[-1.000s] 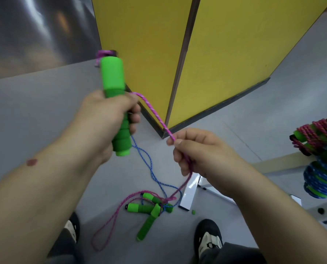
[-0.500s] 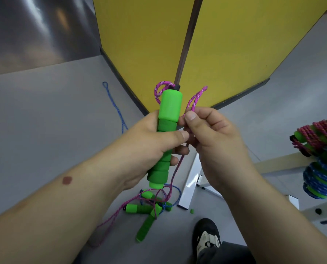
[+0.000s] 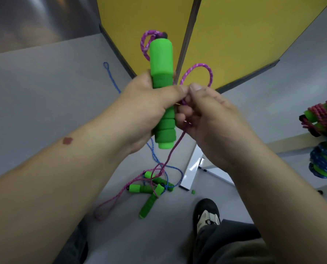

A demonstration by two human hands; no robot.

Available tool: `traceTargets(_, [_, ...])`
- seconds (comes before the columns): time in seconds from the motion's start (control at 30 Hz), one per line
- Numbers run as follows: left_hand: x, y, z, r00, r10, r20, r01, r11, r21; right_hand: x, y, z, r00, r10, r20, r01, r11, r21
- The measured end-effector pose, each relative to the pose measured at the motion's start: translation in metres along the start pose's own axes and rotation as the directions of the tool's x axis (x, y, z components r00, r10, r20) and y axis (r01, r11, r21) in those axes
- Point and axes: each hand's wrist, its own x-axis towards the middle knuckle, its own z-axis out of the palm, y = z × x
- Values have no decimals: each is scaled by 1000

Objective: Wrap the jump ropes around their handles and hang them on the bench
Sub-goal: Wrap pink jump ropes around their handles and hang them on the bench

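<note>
My left hand (image 3: 149, 103) grips a green foam handle (image 3: 161, 60) upright, its lower end sticking out below my fist. A pink rope (image 3: 206, 68) comes out of the handle's top and forms a loop to the right. My right hand (image 3: 210, 119) pinches that rope right beside the handle, and the rest of the rope trails down to the floor. On the floor below lie several more green handles (image 3: 151, 189) tangled with pink rope and a blue rope (image 3: 111, 77). Wrapped ropes (image 3: 324, 134) hang on the bench (image 3: 292, 143) at the right edge.
A yellow panelled corner (image 3: 235, 35) with a dark base stands straight ahead. A white bench leg (image 3: 192, 172) reaches the grey floor near the loose ropes. My shoe (image 3: 206, 216) stands at the bottom, and a small green piece (image 3: 193, 191) lies beside the leg.
The handle has swung from the left to the middle, and my right hand has come up from below to meet it. The pink rope now makes a wider loop beside the handle.
</note>
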Motion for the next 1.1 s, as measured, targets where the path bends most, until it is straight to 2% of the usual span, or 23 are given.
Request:
traceTargets(0.07, [7,7,-11,991,48,-128,-52,998,-28,-3,2,-3,992,109,66,-91,967,-238])
traceTargets(0.13, [14,10,-25,970,95,-222,-92,995,26,-9,4,-7,973,189,130,-118,900,-420])
traceTargets(0.17, [15,11,-29,962,100,-255,-87,994,60,-11,3,-7,974,180,140,-104,896,-432])
traceTargets(0.23, [14,9,-31,959,49,-280,-23,995,95,-12,-2,-4,990,74,117,-31,942,-335])
traceTargets(0.27, [11,8,-28,969,-11,-248,37,994,99,-11,-4,-4,996,5,86,16,968,-249])
traceTargets(0.33, [1,3,-16,988,-134,-72,143,980,141,-7,-8,-7,992,-127,9,127,984,-124])
traceTargets(0.4, [-8,-2,-5,973,-197,120,171,965,198,-2,-7,-11,972,-225,-64,213,965,-154])
traceTargets(0.47, [-14,-3,2,967,-191,166,163,972,172,1,-5,-13,964,-236,-122,211,959,-192])
traceTargets(0.53, [-13,1,4,983,-154,103,145,985,90,0,-2,-12,983,-144,-113,128,982,-142])
traceTargets(0.6, [-10,7,3,990,-135,31,136,990,-46,-2,1,-8,998,37,-42,-43,987,-154])
traceTargets(0.67, [-6,12,-2,992,-117,-36,113,988,-109,-3,0,-7,970,234,63,-214,949,-230])
traceTargets(0.73, [-3,14,-9,990,-94,-109,83,991,-106,-5,-3,-9,936,304,180,-241,922,-304])
traceTargets(0.8, [0,11,-16,982,-68,-175,59,997,-53,-7,-5,-12,946,229,229,-135,921,-364])
traceTargets(0.87, [1,9,-18,982,-77,-173,83,996,26,-8,-4,-12,974,100,202,-33,950,-310])
traceTargets(0.97, [-5,4,-13,983,-182,-28,184,975,127,-5,-4,-10,997,-63,47,69,988,-140])
traceTargets(1.03, [-10,-1,-8,972,-211,102,183,954,236,-2,-6,-11,991,-123,-48,118,988,-97])
traceTargets(1.1, [-13,-5,-4,966,-199,164,158,960,232,-1,-6,-13,983,-140,-123,128,987,-96])
